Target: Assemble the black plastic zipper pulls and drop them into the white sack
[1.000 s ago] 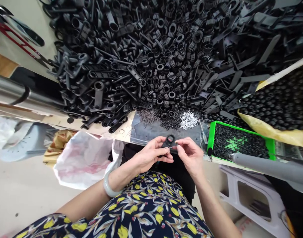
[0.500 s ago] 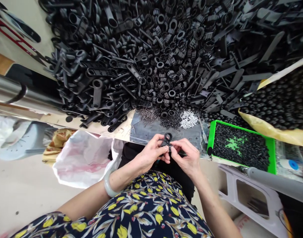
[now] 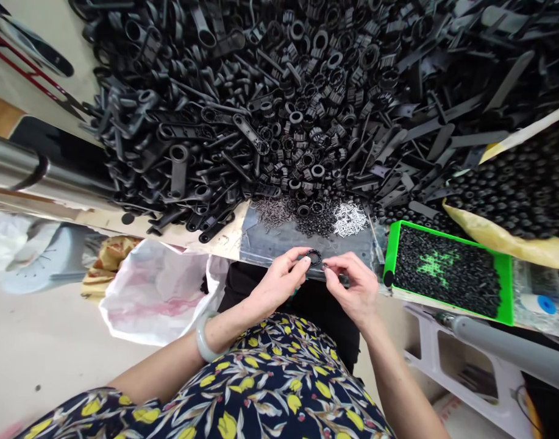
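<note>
My left hand (image 3: 283, 277) is closed on a black plastic part with a ring-shaped end (image 3: 314, 257); the fingers cover the rest of it. Just to the right, my right hand (image 3: 355, 286) is closed in a pinch, with a small dark piece (image 3: 325, 266) at its fingertips, too small to name. A narrow gap separates the two hands. Beyond them on the grey work mat (image 3: 279, 241) lie small brownish pieces (image 3: 274, 213), tiny black parts (image 3: 316, 227) and a heap of silvery pins (image 3: 349, 219).
A large heap of black plastic handles (image 3: 178, 171), rings and flat strips (image 3: 466, 116) covers the back. A green tray (image 3: 389, 262) of small black parts stands at right, near a yellowish bag (image 3: 489, 235) of round black pieces. Scissors (image 3: 32, 70) lie far left; a white bag (image 3: 146, 292) sits below.
The black part in my left hand has turned, so its ring end now points right and its body is hidden. My right hand has moved slightly right, away from the part.
</note>
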Motion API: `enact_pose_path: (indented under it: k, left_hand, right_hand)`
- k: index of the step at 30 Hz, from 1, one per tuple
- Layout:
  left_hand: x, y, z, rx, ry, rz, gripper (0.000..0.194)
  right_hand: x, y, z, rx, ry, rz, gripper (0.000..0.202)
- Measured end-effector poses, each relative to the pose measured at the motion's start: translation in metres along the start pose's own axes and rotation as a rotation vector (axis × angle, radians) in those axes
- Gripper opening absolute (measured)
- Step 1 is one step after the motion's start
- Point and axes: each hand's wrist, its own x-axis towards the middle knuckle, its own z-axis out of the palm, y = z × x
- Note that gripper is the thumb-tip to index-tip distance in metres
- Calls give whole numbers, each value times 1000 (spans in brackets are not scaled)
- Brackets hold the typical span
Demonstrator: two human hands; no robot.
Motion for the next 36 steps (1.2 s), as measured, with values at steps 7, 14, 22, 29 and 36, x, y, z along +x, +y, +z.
enact_pose_path:
  k: [7,14,22,29,36]
  left_hand:
    - [3,-8,-4,172,59,115,50]
    - [4,-11,-4,221,81,108,48]
    - [3,-8,-2,104,85,50,38]
    - [4,-9,-4,37,33,22,34]
    - [5,-9,-1,94,50,54,38]
  right_hand:
    - [-4,9,5,36,-28,43,15]
    - [-7,12,5,45,-47,82,12]
    - [-6,6,4,12,-84,53,16]
    - [-5,5,8,7,-118,36,17]
    - [-3,4,10,9,-106,8,18]
